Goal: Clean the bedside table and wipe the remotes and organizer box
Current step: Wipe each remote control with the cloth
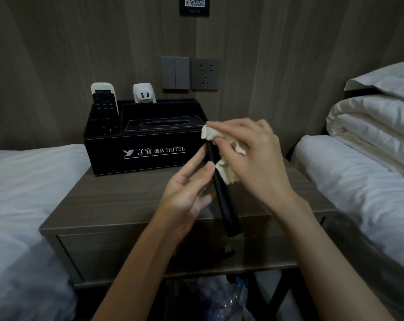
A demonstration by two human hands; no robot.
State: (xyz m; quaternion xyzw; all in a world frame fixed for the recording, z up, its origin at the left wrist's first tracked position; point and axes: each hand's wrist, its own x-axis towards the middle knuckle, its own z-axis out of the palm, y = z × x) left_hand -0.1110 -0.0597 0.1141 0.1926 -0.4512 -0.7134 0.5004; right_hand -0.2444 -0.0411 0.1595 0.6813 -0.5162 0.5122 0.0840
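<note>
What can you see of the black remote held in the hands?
The black remote is long, slim and smooth-looking; no buttons show on the side facing the camera. It is held tilted above the bedside table, near its front edge, far end higher. The left hand holds its left edge with fingers and thumb; the right hand presses a crumpled cream cloth against its upper part.

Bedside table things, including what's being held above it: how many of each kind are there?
Remotes: 3 (held black remote, stored black remote, white remote)
Organizer box: 1
Cloth: 1
Plug adapter: 1
Total: 6
</note>
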